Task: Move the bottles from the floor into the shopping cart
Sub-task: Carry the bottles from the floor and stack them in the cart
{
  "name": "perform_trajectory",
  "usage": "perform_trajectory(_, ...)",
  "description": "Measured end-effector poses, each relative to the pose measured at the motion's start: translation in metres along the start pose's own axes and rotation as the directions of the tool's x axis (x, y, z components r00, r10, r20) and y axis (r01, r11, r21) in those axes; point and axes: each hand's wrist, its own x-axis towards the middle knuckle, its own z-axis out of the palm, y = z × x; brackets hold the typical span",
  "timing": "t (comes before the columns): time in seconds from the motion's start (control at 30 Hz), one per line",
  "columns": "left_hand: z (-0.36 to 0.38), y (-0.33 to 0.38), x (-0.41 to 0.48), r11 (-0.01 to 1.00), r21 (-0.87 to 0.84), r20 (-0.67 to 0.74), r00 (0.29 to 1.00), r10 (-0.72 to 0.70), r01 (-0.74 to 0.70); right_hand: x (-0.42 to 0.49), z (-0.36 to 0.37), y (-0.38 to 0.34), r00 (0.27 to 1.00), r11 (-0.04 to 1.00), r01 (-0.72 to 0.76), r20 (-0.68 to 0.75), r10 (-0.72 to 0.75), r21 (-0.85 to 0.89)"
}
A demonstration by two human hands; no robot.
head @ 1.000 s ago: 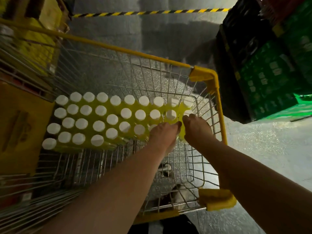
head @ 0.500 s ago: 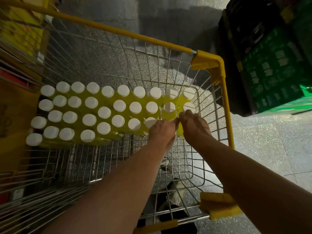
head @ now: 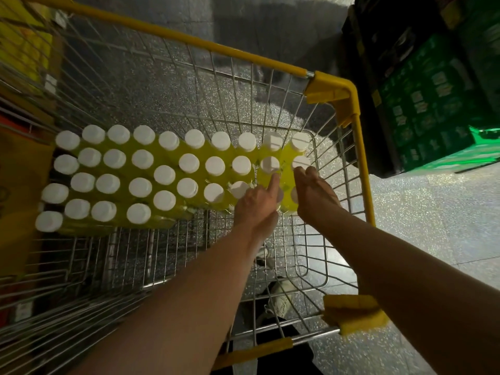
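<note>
Several yellow bottles point(head: 165, 174) with white caps stand in rows across the far half of the yellow-framed wire shopping cart point(head: 331, 89). The rightmost pack of bottles point(head: 286, 158) sits against the cart's right wall. My left hand point(head: 257, 204) rests on the near edge of that pack, its index finger stretched out between two caps. My right hand point(head: 315, 194) lies over the pack's near right corner, fingertips touching a cap. One cap shows partly between the two hands.
Green and black crates point(head: 433, 104) are stacked right of the cart. Yellow boxes point(head: 21, 171) stand on its left. The speckled floor point(head: 433, 226) runs along the right. The cart's near half is bare wire, with a shoe point(head: 281, 299) visible beneath it.
The view has moved closer to the cart. My hands have drawn slightly apart on the rightmost pack, and my left index finger now stretches out over it.
</note>
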Motion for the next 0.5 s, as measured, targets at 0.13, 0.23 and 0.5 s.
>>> perform_trajectory(0.13,0.000,0.002,-0.023,0.982,-0.187,-0.133,0.991,-0.021,-0.004,-0.008,-0.012,0.001,1.000,1.000,0.018,0.019,-0.018,0.000)
perform_trajectory(0.23,-0.004,0.010,-0.026,0.987,-0.155,-0.169,0.986,0.011,-0.037,-0.010,-0.024,-0.001,0.996,1.000,0.010,0.089,-0.009,-0.004)
perform_trajectory(0.5,0.012,0.030,-0.024,1.000,-0.020,-0.144,0.990,0.002,-0.005,-0.016,-0.042,-0.003,0.990,0.997,0.033,0.142,-0.022,-0.071)
